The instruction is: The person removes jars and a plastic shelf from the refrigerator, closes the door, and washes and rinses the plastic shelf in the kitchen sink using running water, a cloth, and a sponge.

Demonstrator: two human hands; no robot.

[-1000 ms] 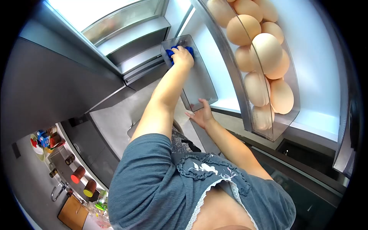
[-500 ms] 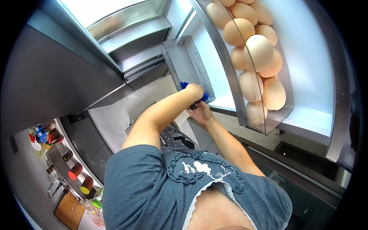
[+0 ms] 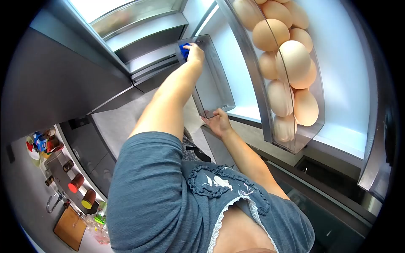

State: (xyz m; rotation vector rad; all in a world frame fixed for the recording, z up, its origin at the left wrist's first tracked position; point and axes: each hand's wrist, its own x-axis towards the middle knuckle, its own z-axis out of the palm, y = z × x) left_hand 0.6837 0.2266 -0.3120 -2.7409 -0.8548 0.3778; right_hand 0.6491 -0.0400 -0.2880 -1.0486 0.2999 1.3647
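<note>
My left hand (image 3: 195,52) is closed around a bunched blue cloth (image 3: 184,51) and presses it at the far end of a clear door bin (image 3: 213,82). Only part of the cloth shows past my fingers. At the bin's near end is my right hand (image 3: 219,123), its thumb over the rim and its other fingers partly hidden below. The bin sits along the open fridge door, and nothing else shows inside it. Higher on the same door, another clear bin (image 3: 310,135) holds several brown eggs (image 3: 294,63); neither hand touches it.
Fridge drawers and shelves (image 3: 145,33) stand at upper left, beside a dark grey fridge door (image 3: 63,80). Along the lower left runs a counter with spice jars (image 3: 76,183), a tap (image 3: 55,202) and a wooden cutting board (image 3: 69,227). A dark counter edge lies at right.
My left hand has moved with the blue cloth from the bin's near end to its far end. My right hand stays at the near end. The view has shifted slightly.
</note>
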